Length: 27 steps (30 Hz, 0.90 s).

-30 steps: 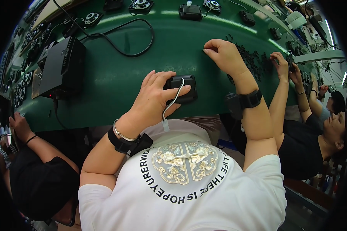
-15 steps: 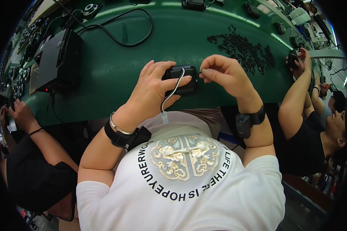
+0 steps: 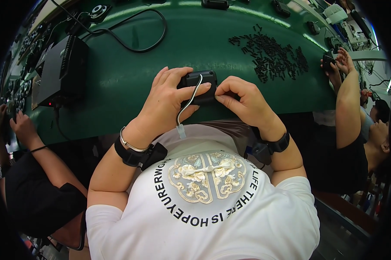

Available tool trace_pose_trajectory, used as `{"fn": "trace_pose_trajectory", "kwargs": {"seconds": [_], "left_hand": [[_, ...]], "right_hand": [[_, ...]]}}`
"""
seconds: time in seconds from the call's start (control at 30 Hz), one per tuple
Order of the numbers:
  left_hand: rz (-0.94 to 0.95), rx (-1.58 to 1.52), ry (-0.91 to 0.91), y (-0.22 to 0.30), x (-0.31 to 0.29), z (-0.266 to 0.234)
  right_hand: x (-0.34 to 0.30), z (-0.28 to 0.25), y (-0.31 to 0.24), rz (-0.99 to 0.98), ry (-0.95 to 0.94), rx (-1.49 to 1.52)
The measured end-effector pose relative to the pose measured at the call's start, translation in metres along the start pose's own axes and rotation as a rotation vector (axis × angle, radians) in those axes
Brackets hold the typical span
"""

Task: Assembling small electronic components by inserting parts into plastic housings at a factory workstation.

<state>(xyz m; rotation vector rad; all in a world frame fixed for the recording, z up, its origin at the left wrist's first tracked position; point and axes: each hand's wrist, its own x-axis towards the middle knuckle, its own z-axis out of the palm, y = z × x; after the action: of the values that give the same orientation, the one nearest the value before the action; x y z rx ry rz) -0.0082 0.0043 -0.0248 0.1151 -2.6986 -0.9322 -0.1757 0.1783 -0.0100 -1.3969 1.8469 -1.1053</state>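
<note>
A worker in a white short-sleeved T-shirt [image 3: 204, 216], printed with a ring of black lettering around a pale embroidered emblem [image 3: 207, 175]. A black band with a small black unit [image 3: 137, 154] and a thin silver bangle [image 3: 128, 143] circle the left wrist; a matching black band [image 3: 273, 145] sits on the right. Both forearms are bare.

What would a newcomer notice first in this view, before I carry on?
Centre frame, the left hand grips a small black device at the near edge of the green table, a white wire hanging over it, while the right hand pinches its right side. Beyond lies a heap of black screws; a black box sits far left.
</note>
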Motion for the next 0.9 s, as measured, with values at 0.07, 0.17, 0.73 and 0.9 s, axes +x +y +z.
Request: {"fn": "trace_pose_trajectory", "kwargs": {"seconds": [0.07, 0.17, 0.73, 0.9], "left_hand": [[0.0, -0.004, -0.006, 0.0, 0.001, 0.0], [0.005, -0.001, -0.008, 0.0, 0.001, -0.002], [0.027, 0.009, -0.003, -0.001, 0.004, 0.004], [0.019, 0.02, 0.03, -0.003, -0.001, 0.005]], "right_hand": [[0.001, 0.0, 0.0, 0.005, -0.008, -0.024], [0.006, -0.008, -0.001, 0.046, 0.048, -0.006], [0.087, -0.047, 0.051, 0.056, 0.244, -0.871], [0.037, -0.024, -0.009, 0.14, -0.014, 0.414]]}}
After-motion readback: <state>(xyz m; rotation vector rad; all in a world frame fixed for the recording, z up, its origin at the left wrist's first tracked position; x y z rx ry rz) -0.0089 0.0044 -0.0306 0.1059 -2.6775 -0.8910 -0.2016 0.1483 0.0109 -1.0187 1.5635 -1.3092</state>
